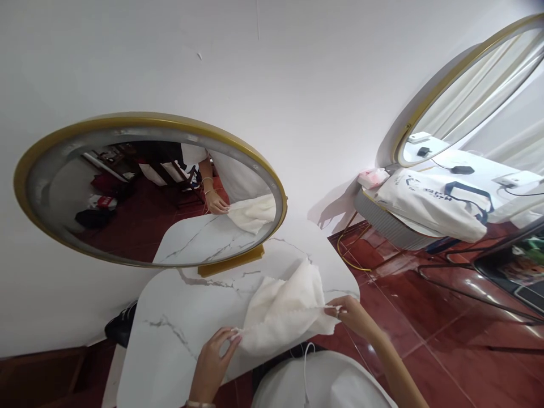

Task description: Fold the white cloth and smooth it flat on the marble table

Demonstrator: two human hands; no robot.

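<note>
A crumpled white cloth [284, 309] with a frayed-looking edge lies partly on the marble-patterned table and hangs over its front edge. My left hand [216, 352] pinches the cloth's near left corner between thumb and fingers. At the right end of the same edge, my right hand [345, 310] is closed on the cloth, and a ring shows on one finger. Between the two hands the edge runs fairly straight, while the fabric behind it is rumpled. A round gold-framed mirror [238, 136] behind the table reflects a hand and the cloth.
The white marble-patterned table [165, 323] stands against the wall. At right are a second mirror [459, 62], a white tote bag [429, 207] and a tissue pack [373, 177] on a ribbed stand. A white cable [306, 368] hangs over my lap. A black item [121, 324] sits left of the table.
</note>
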